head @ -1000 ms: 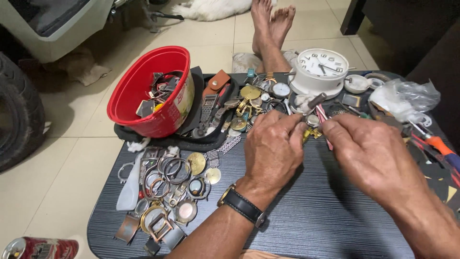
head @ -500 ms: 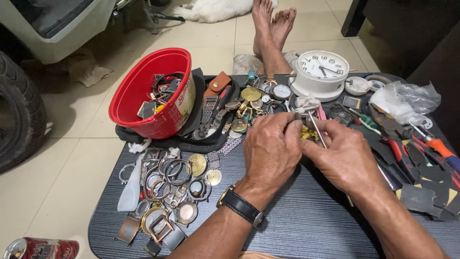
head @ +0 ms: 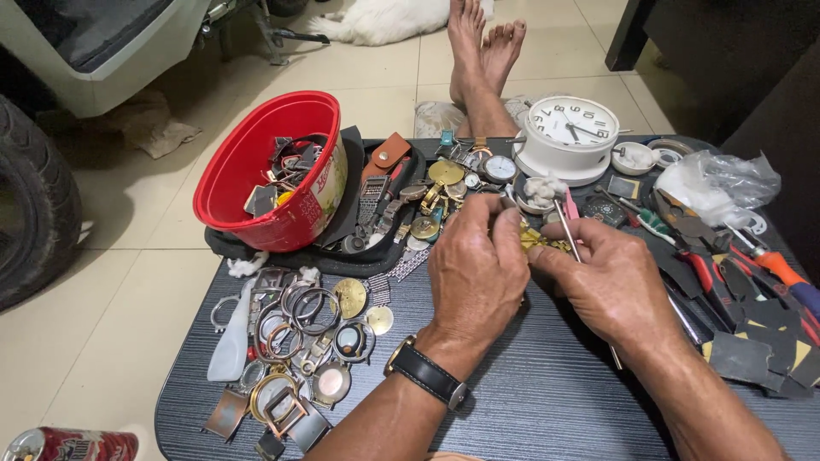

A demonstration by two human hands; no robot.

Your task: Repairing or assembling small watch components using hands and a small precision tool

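Two hands meet over a small gold part above the dark table.

The left hand [head: 477, 271], with a black wrist watch [head: 427, 378], curls knuckles-up and pinches a small gold part [head: 536, 239]; what it is, I cannot tell. The right hand [head: 608, 286] closes on a thin metal tool [head: 567, 232] that points to 12 o'clock, touching the part. On the table [head: 530, 401], a white clock [head: 568, 137] stands at 1 o'clock of the hands, a red bowl [head: 269, 171] at 10 o'clock, loose watch cases [head: 299, 341] at 8 o'clock, hand tools [head: 735, 273] at 3 o'clock.
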